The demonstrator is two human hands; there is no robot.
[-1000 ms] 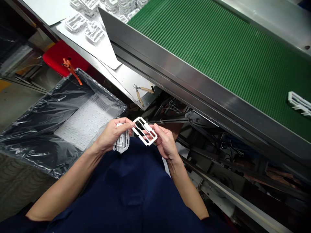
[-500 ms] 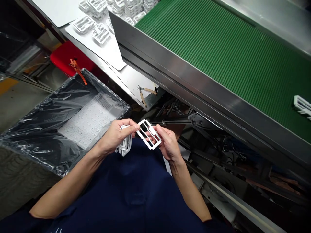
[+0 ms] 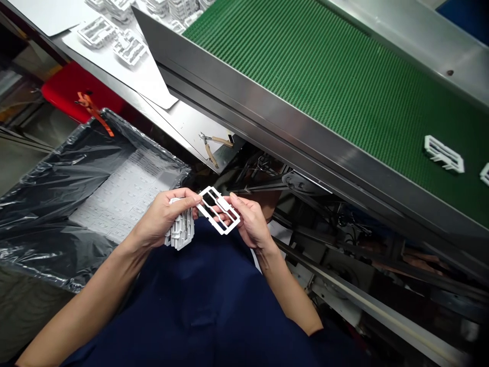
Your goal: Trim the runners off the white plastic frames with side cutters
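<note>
My left hand [image 3: 162, 214] is closed around a small stack of white plastic frames [image 3: 179, 229], and its thumb and fingertip pinch the left corner of a single white frame [image 3: 219, 210]. On the other side, my right hand [image 3: 250, 219] grips that same frame by its right edge, with some fingers behind it, seen through the openings. The single frame is tilted and held apart from the stack, in front of my dark blue shirt.
A green conveyor belt [image 3: 324, 76] with a metal side carries white parts [image 3: 443, 154] at the right. Cutters [image 3: 212, 145] and stacked white frames [image 3: 130, 47] lie on the table [image 3: 153, 86]. A plastic-lined bin [image 3: 42, 219] holding white parts and a red chair [image 3: 69, 89] are left.
The view has shifted, so the belt shows more on the right and more white parts are visible there. Both hands keep their hold on the frame and stack.
</note>
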